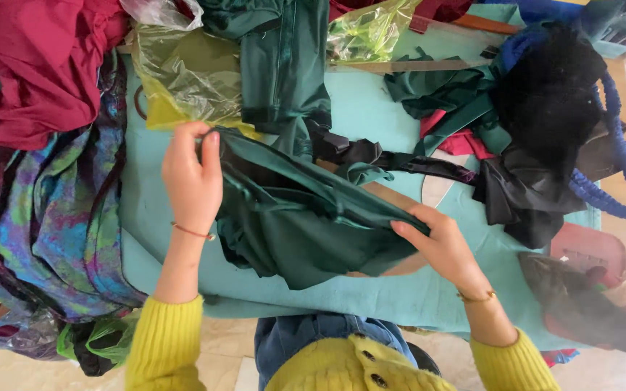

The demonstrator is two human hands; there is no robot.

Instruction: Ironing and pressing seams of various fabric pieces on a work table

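Left hand (191, 177): pinches one end of the dark green fabric (298, 217).
Right hand (440, 242): grips the opposite end, stretching it flat.
Fabric position: above the teal table cover (371, 108).
Nearby: yellow plastic bag (182, 80), black scraps (523, 195).

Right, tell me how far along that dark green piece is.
Cut green scraps already lie on the teal table cover. In hand: the left hand pinches one end of the dark green fabric, the right hand the other, holding it bunched and creased. Left: it is neither flat nor folded, and more green cloth lies behind.
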